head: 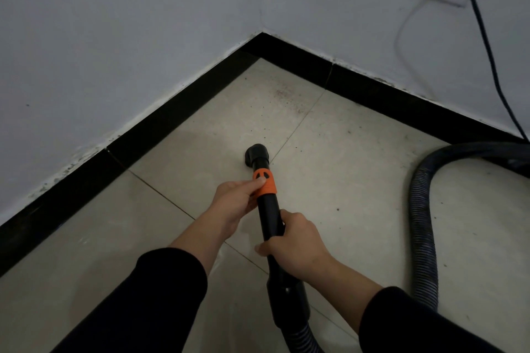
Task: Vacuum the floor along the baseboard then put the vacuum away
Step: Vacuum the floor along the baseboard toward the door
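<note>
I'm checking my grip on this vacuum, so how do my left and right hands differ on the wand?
The left hand holds the orange collar close to the nozzle, thumb on it; the right hand wraps the plain black tube farther back. The left hand reaches in from the left side of the wand; the right hand sits on its right. Both grip the same wand.

Smooth matt black plastic vacuum wand (268,218) with an orange plastic collar (265,183); ribbed black flexible hose (424,223); glossy black baseboard (172,112); beige, slightly shiny floor tiles (358,152); matt painted wall (114,23).
</note>
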A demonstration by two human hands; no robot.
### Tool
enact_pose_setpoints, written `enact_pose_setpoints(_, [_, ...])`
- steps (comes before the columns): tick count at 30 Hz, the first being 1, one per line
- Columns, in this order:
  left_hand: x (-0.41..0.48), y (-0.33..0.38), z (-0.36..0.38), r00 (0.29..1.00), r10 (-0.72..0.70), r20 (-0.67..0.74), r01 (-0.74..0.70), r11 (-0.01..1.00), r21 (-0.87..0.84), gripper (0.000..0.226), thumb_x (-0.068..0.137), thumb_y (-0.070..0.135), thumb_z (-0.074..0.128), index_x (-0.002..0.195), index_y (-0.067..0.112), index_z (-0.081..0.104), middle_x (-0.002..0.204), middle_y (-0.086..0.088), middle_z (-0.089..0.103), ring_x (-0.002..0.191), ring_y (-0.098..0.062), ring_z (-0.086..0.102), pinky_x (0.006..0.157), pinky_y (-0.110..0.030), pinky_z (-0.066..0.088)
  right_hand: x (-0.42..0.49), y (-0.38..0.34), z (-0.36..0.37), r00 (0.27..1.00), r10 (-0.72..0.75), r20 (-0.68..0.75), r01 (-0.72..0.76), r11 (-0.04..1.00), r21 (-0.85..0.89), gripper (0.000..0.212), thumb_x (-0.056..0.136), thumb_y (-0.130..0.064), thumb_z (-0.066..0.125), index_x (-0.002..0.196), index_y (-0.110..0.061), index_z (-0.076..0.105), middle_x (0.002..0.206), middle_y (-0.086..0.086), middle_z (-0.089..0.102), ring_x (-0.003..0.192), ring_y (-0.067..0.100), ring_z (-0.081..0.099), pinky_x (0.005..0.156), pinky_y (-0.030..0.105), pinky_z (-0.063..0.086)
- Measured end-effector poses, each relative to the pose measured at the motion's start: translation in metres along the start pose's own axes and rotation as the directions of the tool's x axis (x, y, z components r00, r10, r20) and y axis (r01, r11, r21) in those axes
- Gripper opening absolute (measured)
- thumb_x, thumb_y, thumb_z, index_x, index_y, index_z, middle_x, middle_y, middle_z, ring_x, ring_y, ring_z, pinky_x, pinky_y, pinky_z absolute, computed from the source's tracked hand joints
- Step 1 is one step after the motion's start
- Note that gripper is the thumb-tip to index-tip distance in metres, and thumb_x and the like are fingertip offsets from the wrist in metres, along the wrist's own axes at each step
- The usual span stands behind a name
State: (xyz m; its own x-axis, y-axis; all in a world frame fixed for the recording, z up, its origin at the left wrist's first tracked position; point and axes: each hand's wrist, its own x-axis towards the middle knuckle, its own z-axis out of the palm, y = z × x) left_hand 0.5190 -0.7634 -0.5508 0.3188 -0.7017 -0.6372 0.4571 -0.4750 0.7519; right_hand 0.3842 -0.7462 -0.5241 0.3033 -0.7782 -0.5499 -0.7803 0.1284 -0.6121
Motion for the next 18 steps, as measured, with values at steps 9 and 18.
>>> enact_pose_setpoints(9, [-0.015,-0.013,0.018,1.0,-0.021,0.019,0.02,1.0,0.016,0.021,0.087,0.015,0.069,0.103,0.002,0.065,0.105,-0.015,0.068,0.093,-0.019,0.067,0.072,-0.021,0.054,-0.018,0.018,-0.011,1.0,0.02,-0.011,-0.019,1.0,0.011,0.038,0.067,-0.029,0.078,0.098,-0.02,0.057,0.09,0.002,0.064,0.082,0.022,0.065,0.078,0.042,0.057])
enact_pose_setpoints(18, [-0.05,-0.025,0.033,0.998,-0.059,-0.016,0.059,0.998,0.028,0.011,0.087,0.015,0.069,0.092,0.007,0.063,0.101,-0.014,0.068,0.095,-0.021,0.066,0.075,-0.023,0.054,-0.044,0.035,-0.03,0.998,0.02,0.061,-0.019,1.0,-0.013,0.038,0.069,-0.026,0.079,0.098,-0.021,0.057,0.085,-0.002,0.062,0.077,0.018,0.064,0.071,0.034,0.057])
